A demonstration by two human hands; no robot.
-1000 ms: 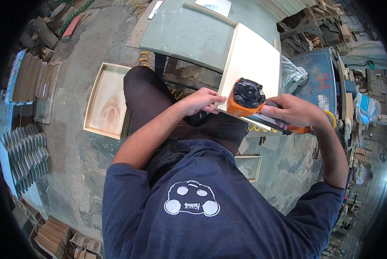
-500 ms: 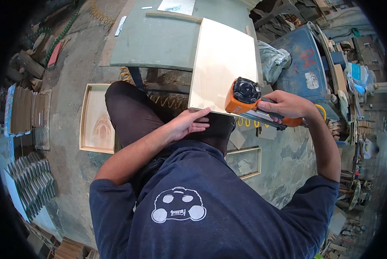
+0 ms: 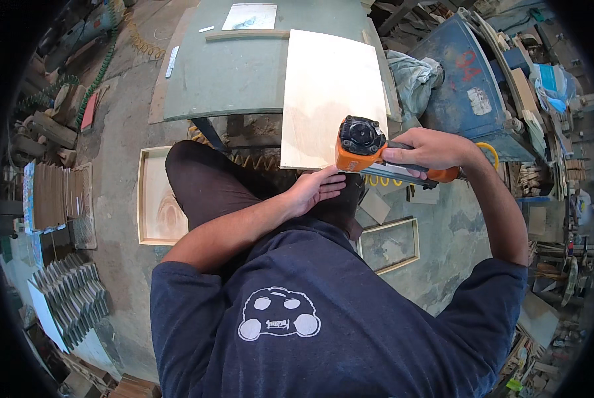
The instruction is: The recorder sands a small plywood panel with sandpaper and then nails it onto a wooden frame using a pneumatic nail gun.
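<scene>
A pale plywood panel (image 3: 330, 86) lies over the near edge of the green-grey worktable (image 3: 244, 79), its front end above my lap. My right hand (image 3: 436, 150) is closed round the grip of an orange and black pneumatic nail gun (image 3: 362, 142). The gun's head sits over the panel's near edge, right of its middle; its nose is hidden. Against that same edge rests the thumb of my left hand (image 3: 313, 190), just left of the gun. The other left fingers stretch out below the edge and grip nothing visible.
A shallow wooden tray (image 3: 147, 199) stands on the floor at left, and a rectangular wooden frame (image 3: 396, 242) lies at right. A wood strip (image 3: 244, 35) lies on the table. A blue cabinet (image 3: 456, 73) flanks it at right. Yellow coiled hose (image 3: 383, 180) hangs below.
The nail gun has shifted left along the panel's near edge, with my right hand on it. My left hand has slid right along that edge, closer to the gun. The view has also shifted.
</scene>
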